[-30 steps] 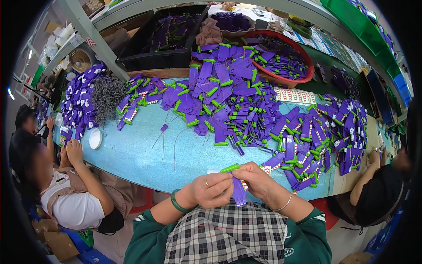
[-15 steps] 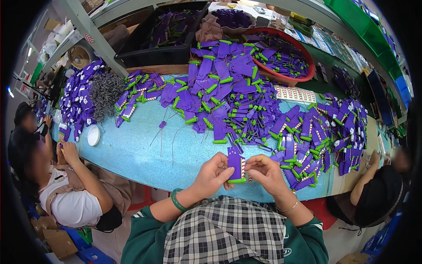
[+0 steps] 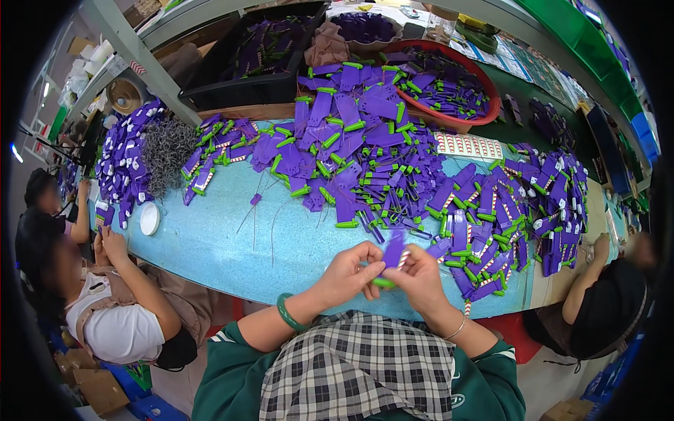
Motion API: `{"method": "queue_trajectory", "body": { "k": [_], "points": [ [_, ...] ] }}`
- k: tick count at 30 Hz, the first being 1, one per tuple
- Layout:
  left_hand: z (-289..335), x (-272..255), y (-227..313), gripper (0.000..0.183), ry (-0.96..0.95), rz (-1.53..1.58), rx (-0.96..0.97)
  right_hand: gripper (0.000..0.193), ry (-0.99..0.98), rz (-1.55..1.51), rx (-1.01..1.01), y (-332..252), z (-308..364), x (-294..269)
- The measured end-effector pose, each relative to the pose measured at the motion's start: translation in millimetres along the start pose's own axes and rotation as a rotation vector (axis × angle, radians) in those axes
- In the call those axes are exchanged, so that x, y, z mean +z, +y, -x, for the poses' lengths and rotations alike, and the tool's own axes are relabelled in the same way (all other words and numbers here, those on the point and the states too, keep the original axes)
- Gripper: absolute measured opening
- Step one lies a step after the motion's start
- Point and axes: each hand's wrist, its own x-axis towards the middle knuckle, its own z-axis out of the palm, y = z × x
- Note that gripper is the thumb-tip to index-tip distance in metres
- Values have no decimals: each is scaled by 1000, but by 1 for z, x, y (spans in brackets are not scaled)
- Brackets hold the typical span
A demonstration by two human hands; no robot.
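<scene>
Right now both hands meet at the near edge of the table. Left hand is closed, fingertips pinching a green bar at the bottom end of a purple card. Right hand is closed on the same piece from the other side, thumb and fingers around the card's lower part. Piece sits just above the blue tabletop, between the two hands, card tilted up and away.

Handling, as a judgement: light, thin, flat. Card looks like stiff sheet that flexes if pinched mid-span; the green bar looks like rigid moulded plastic, rounder and less slippery. Best hold is at the bar end, edges of the card, not the face. Not fragile, but the card could crease.

Outward: just right of the hands, a spread of the same purple cards with green bars, some showing red-and-white striped inserts. Beyond, a bigger heap, loosely piled. Behind it a red basin of more purple parts, matte. Far left, a tangle of thin grey wire ties, springy-looking, beside another purple stack. A small white round lid lies on the blue top. A co-worker's hands work at the left edge.
</scene>
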Motion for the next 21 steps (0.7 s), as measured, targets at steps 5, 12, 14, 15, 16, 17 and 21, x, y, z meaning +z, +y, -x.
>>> {"method": "queue_trajectory", "body": {
  "k": [5,12,14,15,16,17,21],
  "points": [
    [-40,-23,3,18,181,-1278,683,22,233,-279,-237,-23,-17,-23],
    [-51,-23,-5,22,156,-1140,737,40,-52,166,-262,-14,-3,-30],
    [-35,-20,12,17,-27,-688,433,36,-183,232,-305,-18,0,-25],
    [-26,-18,15,15,-107,-464,277,33,-258,191,-262,-20,0,-21],
    [-21,-15,1,12,-166,-9,34,33,-338,205,-304,-16,-4,-18],
    [-13,-13,0,13,-150,95,11,33,-420,220,-347,-10,-8,-16],
    [7,-13,-3,23,-61,372,53,26,-200,-343,69,14,-4,-1]
  ]
}}
